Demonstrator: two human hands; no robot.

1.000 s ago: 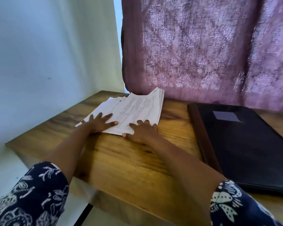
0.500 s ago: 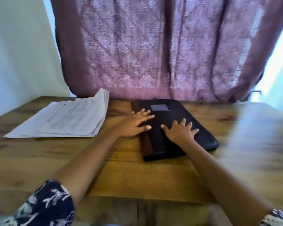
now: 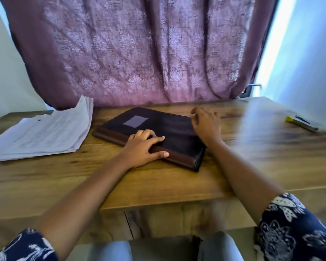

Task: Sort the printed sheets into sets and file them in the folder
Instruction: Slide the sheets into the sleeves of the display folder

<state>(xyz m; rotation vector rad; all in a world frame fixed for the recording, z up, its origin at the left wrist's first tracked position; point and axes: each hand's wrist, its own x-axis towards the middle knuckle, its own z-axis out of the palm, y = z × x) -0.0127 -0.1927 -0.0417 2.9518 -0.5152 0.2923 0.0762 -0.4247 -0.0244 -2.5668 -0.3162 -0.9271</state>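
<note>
A black folder [image 3: 169,127] with a brown spine and a grey label lies shut and slanted in the middle of the wooden table. My left hand [image 3: 142,149] rests on its near edge, fingers on the cover and thumb along the brown spine. My right hand [image 3: 205,123] is at the folder's far right edge, its fingers curled over that edge. The printed sheets [image 3: 43,132] lie in a loose, fanned stack at the left of the table, apart from both hands.
A yellow and black pen [image 3: 301,124] lies at the far right of the table [image 3: 252,147]. A purple curtain [image 3: 139,53] hangs close behind the table's back edge. Pale walls stand on both sides.
Both hands left the sheets and went to the folder. Since half a second ago the folder has turned slantwise, and my right hand has shifted from the cover to the far right edge.
</note>
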